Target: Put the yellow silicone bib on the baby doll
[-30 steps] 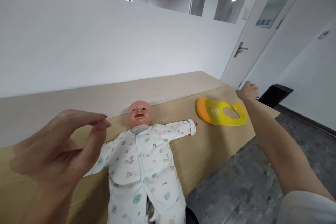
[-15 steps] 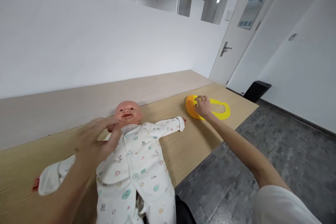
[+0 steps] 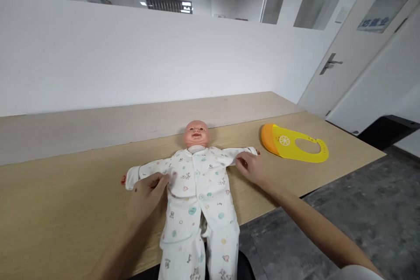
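Note:
A baby doll [image 3: 197, 175] in a white patterned sleepsuit lies on its back on the wooden table [image 3: 65, 201], arms spread, legs hanging over the near edge. My left hand [image 3: 146, 192] rests on the sleeve of the doll's arm on the left, near the armpit, fingers curled onto the cloth. My right hand [image 3: 251, 168] lies on the sleeve of the doll's other arm, fingers bent over the cuff end. A yellow silicone bib [image 3: 295, 145] with an orange pocket lies flat to the right of the doll, apart from both hands.
A raised paler wooden ledge [image 3: 131, 118] runs along the back of the table under a white partition wall. A white door with a handle [image 3: 330, 63] stands at the right. Grey floor lies beyond the table's near right edge, with a dark object [image 3: 390, 129] by the wall.
My right hand has left the bib and come back to the doll's sleeve on the right. My left hand has moved from the doll's neck down onto the other sleeve. The view has shifted.

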### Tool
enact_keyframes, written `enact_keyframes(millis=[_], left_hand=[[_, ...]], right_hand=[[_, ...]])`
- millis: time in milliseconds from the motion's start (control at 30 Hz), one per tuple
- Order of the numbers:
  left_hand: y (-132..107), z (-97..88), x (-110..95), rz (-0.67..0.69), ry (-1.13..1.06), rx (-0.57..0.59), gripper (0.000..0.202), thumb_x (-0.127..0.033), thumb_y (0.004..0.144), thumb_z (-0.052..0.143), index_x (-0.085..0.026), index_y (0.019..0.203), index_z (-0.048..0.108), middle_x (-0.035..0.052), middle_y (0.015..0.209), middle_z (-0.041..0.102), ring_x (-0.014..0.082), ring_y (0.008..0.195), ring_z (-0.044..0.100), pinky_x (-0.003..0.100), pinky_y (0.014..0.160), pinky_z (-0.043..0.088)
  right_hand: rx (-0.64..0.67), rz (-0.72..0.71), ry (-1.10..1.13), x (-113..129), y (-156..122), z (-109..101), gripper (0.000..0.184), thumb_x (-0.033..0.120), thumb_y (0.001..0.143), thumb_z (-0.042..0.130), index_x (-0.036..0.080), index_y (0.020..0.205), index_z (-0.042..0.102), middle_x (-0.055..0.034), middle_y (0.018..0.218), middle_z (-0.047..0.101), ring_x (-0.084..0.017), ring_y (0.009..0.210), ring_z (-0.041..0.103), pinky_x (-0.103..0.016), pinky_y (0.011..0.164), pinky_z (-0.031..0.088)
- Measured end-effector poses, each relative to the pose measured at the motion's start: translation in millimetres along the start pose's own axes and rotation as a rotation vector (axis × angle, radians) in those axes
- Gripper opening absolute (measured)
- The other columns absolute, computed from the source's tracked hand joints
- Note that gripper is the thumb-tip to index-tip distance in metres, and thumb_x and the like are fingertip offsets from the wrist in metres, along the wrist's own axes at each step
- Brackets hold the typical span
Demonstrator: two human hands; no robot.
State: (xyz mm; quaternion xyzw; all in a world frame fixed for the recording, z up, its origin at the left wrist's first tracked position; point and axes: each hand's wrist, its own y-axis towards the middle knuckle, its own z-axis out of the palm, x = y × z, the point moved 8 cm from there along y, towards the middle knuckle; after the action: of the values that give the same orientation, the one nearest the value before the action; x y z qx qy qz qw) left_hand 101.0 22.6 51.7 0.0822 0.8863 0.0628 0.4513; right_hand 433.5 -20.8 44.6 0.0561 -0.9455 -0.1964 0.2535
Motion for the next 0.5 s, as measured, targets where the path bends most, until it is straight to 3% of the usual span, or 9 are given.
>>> enact_keyframes(millis=[100, 233, 367, 500], left_hand=[[-10, 13.1, 26, -0.158, -0.083, 0.155, 0.044, -0.052, 0.081, 0.056, -0.021, 0.049, 0.052, 0.0015, 0.048, 0.055, 0.0186, 0.051, 0.053, 0.028, 0.054, 0.041], [-18, 31.9, 51, -0.421, -0.483, 0.221, 0.033, -0.052, 0.075, 0.064, -0.02, 0.067, 0.066, 0.008, 0.068, 0.07, 0.0233, 0.063, 0.065, 0.032, 0.058, 0.05], [-14, 56.8, 36, -0.531, -0.89, 0.273, 0.027, -0.036, 0.075, 0.065, -0.017, 0.094, 0.069, 0.0101, 0.094, 0.074, 0.0257, 0.092, 0.069, 0.036, 0.083, 0.054], [-10, 70.3, 20, -0.545, -1.072, 0.279, 0.035, -0.034, 0.079, 0.063, -0.017, 0.109, 0.068, 0.0092, 0.106, 0.074, 0.0285, 0.105, 0.067, 0.039, 0.091, 0.053]], right_hand=[[0.143, 0.058, 0.212, 13, -11, 19, 0.026, 0.035, 0.091, 0.047, 0.018, 0.077, 0.061, -0.0032, 0.074, 0.065, -0.015, 0.066, 0.055, -0.026, 0.065, 0.039], [0.276, 0.193, 0.505, 16, -18, 34, 0.04, 0.051, 0.088, 0.05, 0.016, 0.07, 0.059, -0.0024, 0.066, 0.061, -0.013, 0.061, 0.053, -0.025, 0.061, 0.039], [0.378, 0.418, 0.778, 12, -17, 52, 0.044, 0.06, 0.083, 0.054, 0.017, 0.074, 0.06, -0.0028, 0.068, 0.061, -0.015, 0.064, 0.058, -0.026, 0.061, 0.046], [0.393, 0.437, 0.766, 13, -14, 59, 0.046, 0.062, 0.082, 0.054, 0.017, 0.072, 0.058, -0.0031, 0.065, 0.061, -0.016, 0.061, 0.059, -0.026, 0.057, 0.046]])
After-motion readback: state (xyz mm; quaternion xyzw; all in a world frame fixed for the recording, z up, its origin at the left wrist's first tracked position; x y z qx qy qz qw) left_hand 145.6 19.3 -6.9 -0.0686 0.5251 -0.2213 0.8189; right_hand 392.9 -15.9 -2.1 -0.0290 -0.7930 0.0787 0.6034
